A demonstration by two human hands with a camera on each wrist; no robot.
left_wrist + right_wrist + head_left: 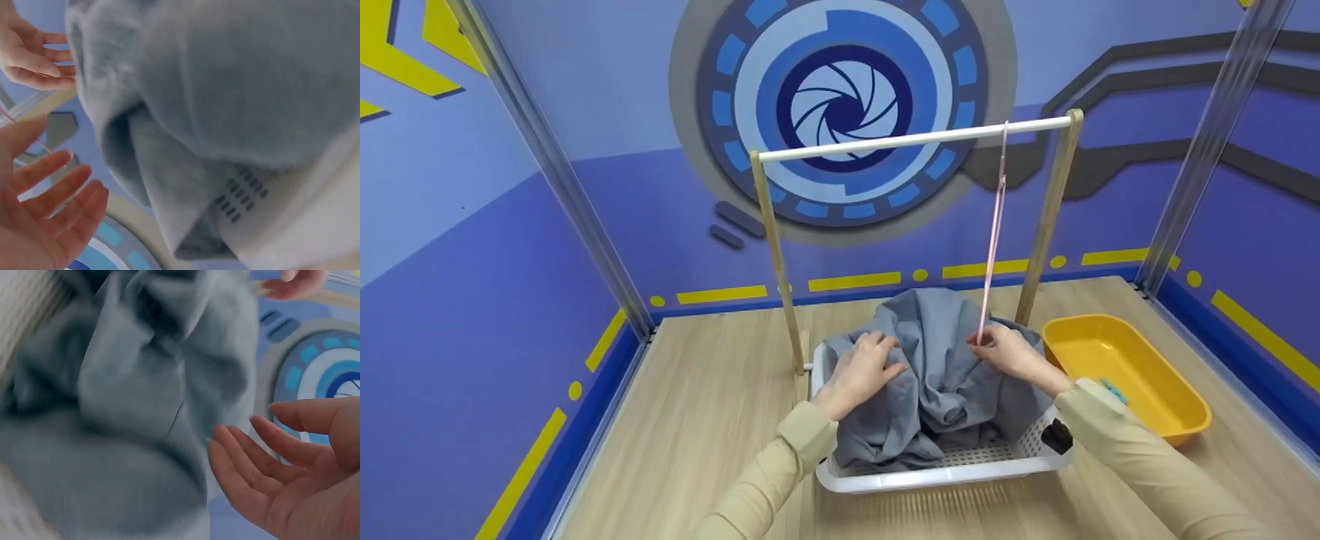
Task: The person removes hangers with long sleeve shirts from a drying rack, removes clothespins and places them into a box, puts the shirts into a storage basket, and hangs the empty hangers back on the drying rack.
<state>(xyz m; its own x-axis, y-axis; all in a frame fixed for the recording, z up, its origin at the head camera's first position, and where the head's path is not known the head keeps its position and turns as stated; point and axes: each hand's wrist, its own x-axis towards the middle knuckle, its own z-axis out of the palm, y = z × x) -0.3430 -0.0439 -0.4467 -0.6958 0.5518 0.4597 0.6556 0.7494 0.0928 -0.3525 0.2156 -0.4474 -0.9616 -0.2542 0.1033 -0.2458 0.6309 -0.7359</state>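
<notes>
A grey cloth [937, 352], apparently a garment, lies bunched in a white plastic basket [945, 477]. Above its left part is my left hand [864, 371], fingers spread and loosely bent, holding nothing. My right hand [1009, 351] is over the cloth's right side, by the lower end of a pink hanger [994, 240]. In the right wrist view that right hand [292, 467] has relaxed fingers with nothing between them, the fingertips near the cloth [129, 382]. The left wrist view shows the left hand [50, 208] palm visible, beside the cloth [236, 73].
A rack with wooden posts and a white bar [915, 139] stands behind the basket, the hanger hooked near its right end. To the right, a yellow tray [1140, 375] holds a small teal item [1114, 390]. Patterned panels [622, 225] enclose the wooden table [720, 390].
</notes>
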